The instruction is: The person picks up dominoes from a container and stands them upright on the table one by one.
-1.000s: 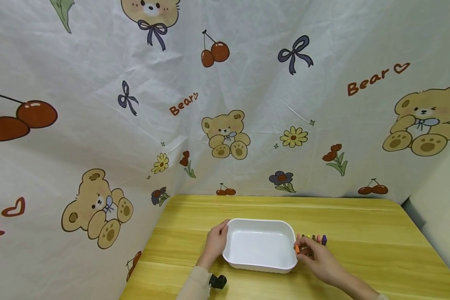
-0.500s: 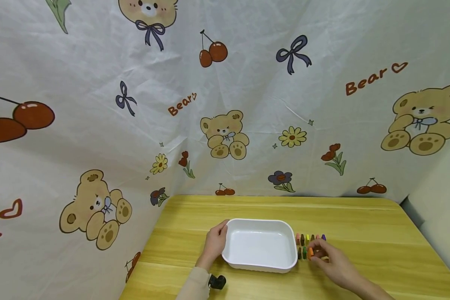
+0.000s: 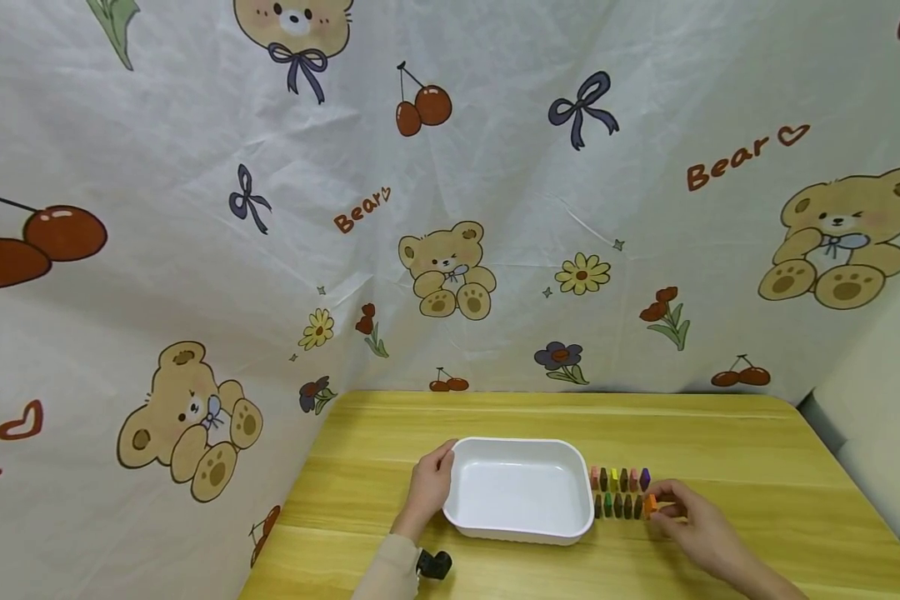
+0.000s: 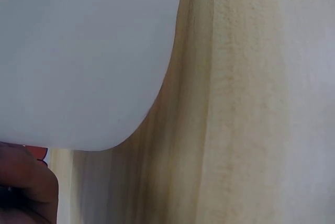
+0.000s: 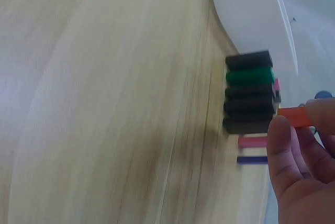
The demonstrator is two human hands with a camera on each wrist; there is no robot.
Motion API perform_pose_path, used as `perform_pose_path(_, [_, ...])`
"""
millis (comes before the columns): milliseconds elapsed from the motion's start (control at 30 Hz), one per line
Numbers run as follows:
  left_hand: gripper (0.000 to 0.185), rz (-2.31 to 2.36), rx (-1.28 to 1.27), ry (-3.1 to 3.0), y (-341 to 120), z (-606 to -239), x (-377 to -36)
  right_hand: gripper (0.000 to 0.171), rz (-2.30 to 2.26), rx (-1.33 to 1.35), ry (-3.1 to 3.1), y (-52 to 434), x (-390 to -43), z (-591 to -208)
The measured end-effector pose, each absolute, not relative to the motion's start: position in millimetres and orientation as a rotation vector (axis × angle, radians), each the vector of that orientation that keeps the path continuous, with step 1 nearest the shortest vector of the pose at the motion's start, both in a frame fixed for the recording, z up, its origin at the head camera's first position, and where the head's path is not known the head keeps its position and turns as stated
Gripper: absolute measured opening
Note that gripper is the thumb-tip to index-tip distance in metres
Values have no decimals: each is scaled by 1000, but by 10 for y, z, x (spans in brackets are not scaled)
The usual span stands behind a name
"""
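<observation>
My left hand holds the left side of a white rectangular tub, its fingers along the rim. The tub's outer wall fills much of the left wrist view, with curled fingers at the lower left. Between thumb and fingertips, my right hand pinches a small orange block at the right end of the front row of blocks. That row has a green block among several dark ones. The right wrist view shows the orange block partly covered by fingers.
Behind the front row stands a second row with yellow, pink, purple and dark blocks. Both rows lie just right of the tub on the wooden table. A bear-patterned cloth hangs at the back and left.
My right hand has moved rightward with the orange block, from beside the tub's right rim to the front row's right end, uncovering more blocks. The left hand and tub stay put.
</observation>
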State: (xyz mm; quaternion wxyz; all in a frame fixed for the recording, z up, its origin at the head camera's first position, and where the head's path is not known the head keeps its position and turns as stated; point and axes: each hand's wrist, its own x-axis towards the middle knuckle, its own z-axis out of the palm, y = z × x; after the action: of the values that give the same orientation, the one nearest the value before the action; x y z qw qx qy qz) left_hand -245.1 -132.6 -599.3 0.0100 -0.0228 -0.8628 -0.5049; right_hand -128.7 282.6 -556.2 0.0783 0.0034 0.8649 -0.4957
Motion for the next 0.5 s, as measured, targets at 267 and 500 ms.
perform_pose_path(267, [37, -1579, -67, -2704, -1343, -6015, -2445, 33, -1456, 75, 2622, 2911, -1380, -5672])
perform_pose_path(500, [38, -1593, -83, -2694, -1338, -5998, -2453, 32, -1393, 108, 2656, 2919, -1482, -5830])
